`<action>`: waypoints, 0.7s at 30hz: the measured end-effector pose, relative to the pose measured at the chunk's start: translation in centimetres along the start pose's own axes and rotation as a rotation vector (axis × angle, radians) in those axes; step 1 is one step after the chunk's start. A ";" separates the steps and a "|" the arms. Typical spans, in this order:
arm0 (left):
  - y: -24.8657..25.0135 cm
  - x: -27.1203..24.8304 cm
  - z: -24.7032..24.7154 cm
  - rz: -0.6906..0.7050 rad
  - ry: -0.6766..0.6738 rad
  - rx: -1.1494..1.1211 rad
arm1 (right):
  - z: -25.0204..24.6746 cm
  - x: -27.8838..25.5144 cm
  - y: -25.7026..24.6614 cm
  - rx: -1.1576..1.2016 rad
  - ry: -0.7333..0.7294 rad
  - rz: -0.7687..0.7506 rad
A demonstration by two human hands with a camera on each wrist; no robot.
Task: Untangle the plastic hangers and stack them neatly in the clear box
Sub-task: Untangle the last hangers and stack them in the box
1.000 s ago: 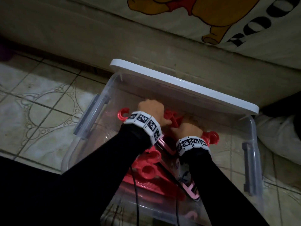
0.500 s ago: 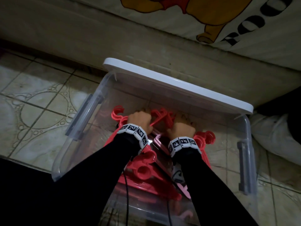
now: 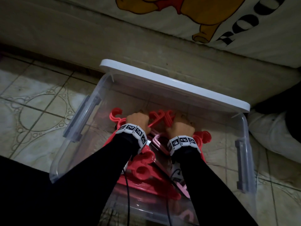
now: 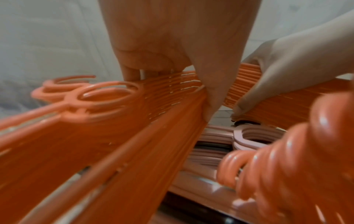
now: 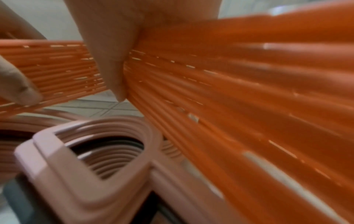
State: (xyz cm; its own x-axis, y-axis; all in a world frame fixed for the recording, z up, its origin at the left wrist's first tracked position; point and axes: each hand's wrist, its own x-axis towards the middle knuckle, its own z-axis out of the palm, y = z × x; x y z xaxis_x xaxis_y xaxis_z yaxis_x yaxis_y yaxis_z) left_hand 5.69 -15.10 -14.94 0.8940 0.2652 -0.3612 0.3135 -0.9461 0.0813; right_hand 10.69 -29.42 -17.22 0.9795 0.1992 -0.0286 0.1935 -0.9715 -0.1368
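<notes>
One clear box (image 3: pixel 78 144) is sitting with one white lid (image 3: pixel 175 85); two hands are showing, left hand (image 3: pixel 138 119) and right hand (image 3: pixel 180 126); red hangers (image 3: pixel 143 172) and pink hangers (image 3: pixel 158 141) are bunching too tightly to count

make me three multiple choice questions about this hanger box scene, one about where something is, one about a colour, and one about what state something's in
1. Where does the white lid sit?
A. along the box's far edge, by the mattress
B. flat on the tiles left of the box
C. under the box

2. What colour are the hangers lying beneath the red bundle?
A. green
B. pale pink
C. black

3. What is the left hand doing?
A. resting flat on the floor
B. pressing the lid
C. gripping the red bundle

Answers: 1 A, the head view shows the lid over the far rim of the clear box. 2 B, the pale pink hangers show under the red ones. 3 C, the left wrist view shows its fingers curled round the stack; the right hand grips it too.
</notes>
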 end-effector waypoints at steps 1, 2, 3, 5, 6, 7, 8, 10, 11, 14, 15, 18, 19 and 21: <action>-0.1 0.0 -0.1 -0.012 0.010 -0.014 | 0.0 0.0 0.1 -0.004 0.006 -0.005; -0.2 0.1 -0.2 -0.025 0.017 -0.026 | -0.1 0.0 0.2 -0.007 0.017 -0.006; -0.2 0.1 -0.4 -0.033 0.021 -0.033 | -0.3 0.0 0.3 -0.011 0.021 -0.003; -0.1 0.3 -0.4 -0.033 0.005 -0.049 | -0.4 0.0 0.4 -0.034 -0.003 0.002; -0.1 0.3 -0.4 -0.034 -0.015 -0.065 | -0.4 0.0 0.4 -0.051 -0.023 -0.002; -0.2 0.4 -0.5 -0.038 -0.039 -0.090 | -0.4 0.1 0.4 -0.057 -0.041 -0.006; -0.3 0.4 -0.5 -0.041 -0.064 -0.119 | -0.3 0.1 0.3 -0.048 -0.058 -0.005; -0.7 0.4 -0.8 -0.047 -0.082 -0.158 | -0.4 0.1 0.2 -0.010 -0.072 0.019; -0.8 0.4 -0.9 -0.057 -0.070 -0.158 | -0.5 0.1 0.1 0.002 -0.075 0.035; -1.3 0.3 -1.1 -0.022 0.006 -0.102 | -1.0 0.2 0.2 0.058 -0.123 0.061; -1.4 0.3 -1.1 0.011 0.022 -0.085 | -1.3 0.3 0.4 0.091 -0.151 0.072; -1.8 0.2 -1.3 0.063 0.018 -0.029 | -2.1 0.7 1.1 0.134 -0.236 0.090; -1.8 0.1 -1.4 0.067 0.003 -0.011 | -2.4 0.8 1.2 0.111 -0.250 0.079; -1.7 0.0 -1.7 0.067 -0.029 -0.003 | -3.1 0.8 1.2 0.036 -0.270 0.057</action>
State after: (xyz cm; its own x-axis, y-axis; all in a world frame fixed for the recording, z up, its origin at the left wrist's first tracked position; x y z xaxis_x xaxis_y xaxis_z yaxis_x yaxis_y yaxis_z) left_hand 5.72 -13.16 -13.56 0.9034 0.1955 -0.3815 0.2541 -0.9610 0.1092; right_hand 11.86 -30.82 -14.37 0.9378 0.1755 -0.2995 0.1313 -0.9780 -0.1620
